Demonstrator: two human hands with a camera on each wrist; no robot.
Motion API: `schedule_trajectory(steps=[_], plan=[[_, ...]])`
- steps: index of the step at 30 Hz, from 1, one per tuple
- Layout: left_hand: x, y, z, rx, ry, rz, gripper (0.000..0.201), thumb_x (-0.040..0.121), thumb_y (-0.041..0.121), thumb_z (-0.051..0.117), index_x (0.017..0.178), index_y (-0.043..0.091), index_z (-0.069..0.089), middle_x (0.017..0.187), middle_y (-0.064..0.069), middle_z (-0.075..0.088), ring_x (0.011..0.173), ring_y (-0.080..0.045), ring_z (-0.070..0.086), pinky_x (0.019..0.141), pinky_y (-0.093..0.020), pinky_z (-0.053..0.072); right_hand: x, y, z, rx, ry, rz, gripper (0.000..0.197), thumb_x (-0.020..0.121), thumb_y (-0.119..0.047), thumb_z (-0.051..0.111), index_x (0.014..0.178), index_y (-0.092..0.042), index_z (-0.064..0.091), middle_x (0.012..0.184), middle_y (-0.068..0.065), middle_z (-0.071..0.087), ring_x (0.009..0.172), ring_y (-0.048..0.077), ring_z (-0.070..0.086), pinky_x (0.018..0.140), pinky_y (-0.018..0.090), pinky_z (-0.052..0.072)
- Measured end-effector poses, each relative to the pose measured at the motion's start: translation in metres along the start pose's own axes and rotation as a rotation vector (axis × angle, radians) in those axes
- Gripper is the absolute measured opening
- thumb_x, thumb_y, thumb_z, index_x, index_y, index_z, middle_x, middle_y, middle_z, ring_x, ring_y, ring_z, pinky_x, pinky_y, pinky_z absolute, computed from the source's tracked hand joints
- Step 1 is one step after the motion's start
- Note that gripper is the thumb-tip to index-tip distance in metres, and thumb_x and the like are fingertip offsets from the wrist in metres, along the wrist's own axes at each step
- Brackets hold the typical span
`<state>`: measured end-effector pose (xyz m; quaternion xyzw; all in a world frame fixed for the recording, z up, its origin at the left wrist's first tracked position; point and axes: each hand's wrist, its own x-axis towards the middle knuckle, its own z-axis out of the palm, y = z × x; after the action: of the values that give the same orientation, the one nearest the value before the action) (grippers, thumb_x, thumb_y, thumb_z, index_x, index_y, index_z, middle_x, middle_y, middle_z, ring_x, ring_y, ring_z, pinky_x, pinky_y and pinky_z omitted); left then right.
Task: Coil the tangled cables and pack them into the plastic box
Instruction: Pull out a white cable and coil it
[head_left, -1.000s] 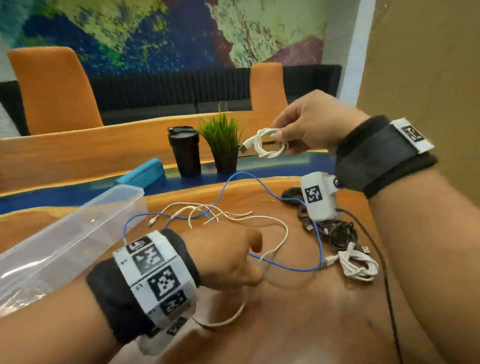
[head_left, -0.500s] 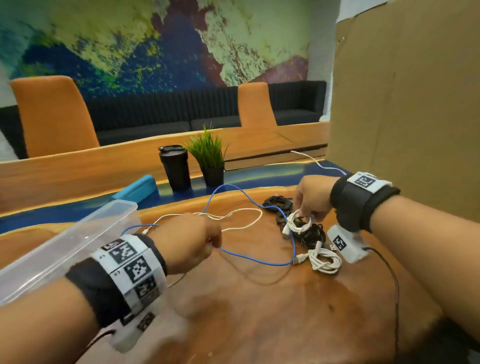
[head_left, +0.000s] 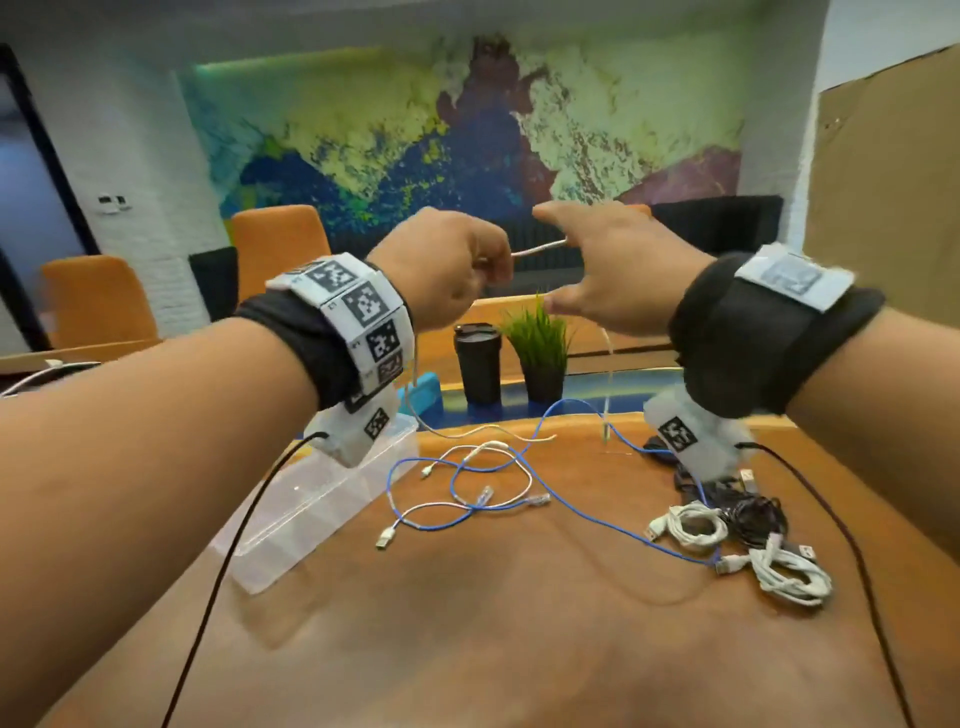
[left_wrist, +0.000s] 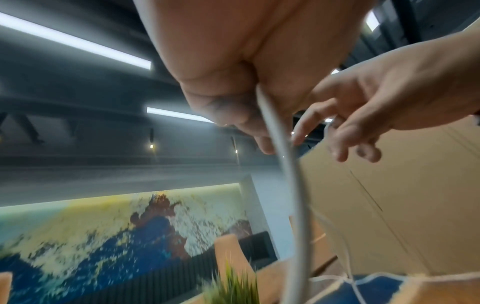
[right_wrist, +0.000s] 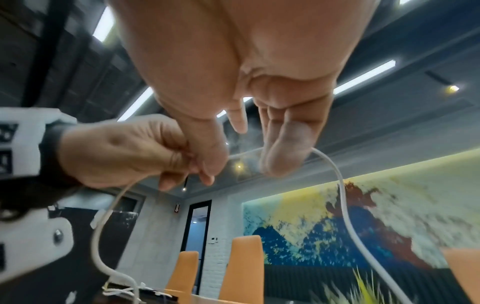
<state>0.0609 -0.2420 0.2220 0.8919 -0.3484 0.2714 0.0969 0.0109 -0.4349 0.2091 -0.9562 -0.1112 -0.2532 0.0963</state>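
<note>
Both hands are raised above the wooden table (head_left: 519, 623). My left hand (head_left: 447, 270) pinches a white cable (head_left: 540, 248) between thumb and fingers; the pinch shows in the left wrist view (left_wrist: 285, 164). The cable spans to my right hand (head_left: 608, 270), whose fingers are extended, and drapes over those fingers (right_wrist: 285, 144) before hanging down to the table. A blue cable (head_left: 597, 519) and another white cable (head_left: 498, 452) lie tangled on the table. Two coiled white cables (head_left: 696, 525) (head_left: 789, 571) lie at the right. The clear plastic box (head_left: 311, 499) stands open at the left.
A heap of black cables (head_left: 753, 514) lies beside the white coils. A black cup (head_left: 478, 364), a potted plant (head_left: 540, 343) and a blue case (head_left: 426, 389) stand at the table's far edge. A cardboard panel (head_left: 883, 182) rises on the right.
My right hand left its white coil on the table by the black cables. Both hands rose, and a white cable now stretches between them. The view tilted upward.
</note>
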Motion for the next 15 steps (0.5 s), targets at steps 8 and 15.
schedule_trajectory(steps=[8,15], plan=[[-0.01,-0.001,-0.044,-0.153,0.284,-0.016,0.024,0.096,0.013,0.049,0.118,0.022,0.055,0.091,0.009,0.071,0.072,-0.003,0.058,0.072,-0.026,0.045,0.033,-0.024,-0.043,-0.011,0.242,-0.074,0.022,0.096,-0.027,0.055,0.1,-0.015,0.072,0.093,0.006,0.067,0.086,0.022,0.056,0.077,0.036,0.049],[-0.044,-0.045,-0.043,-0.446,0.252,-0.148,0.019,0.098,0.006,0.05,0.106,0.017,0.064,0.092,0.004,0.071,0.079,-0.009,0.066,0.081,-0.039,0.057,0.027,-0.007,-0.098,0.298,0.346,0.074,0.02,0.096,-0.018,0.059,0.1,-0.002,0.071,0.087,0.017,0.068,0.065,0.025,0.059,0.059,0.036,0.06]])
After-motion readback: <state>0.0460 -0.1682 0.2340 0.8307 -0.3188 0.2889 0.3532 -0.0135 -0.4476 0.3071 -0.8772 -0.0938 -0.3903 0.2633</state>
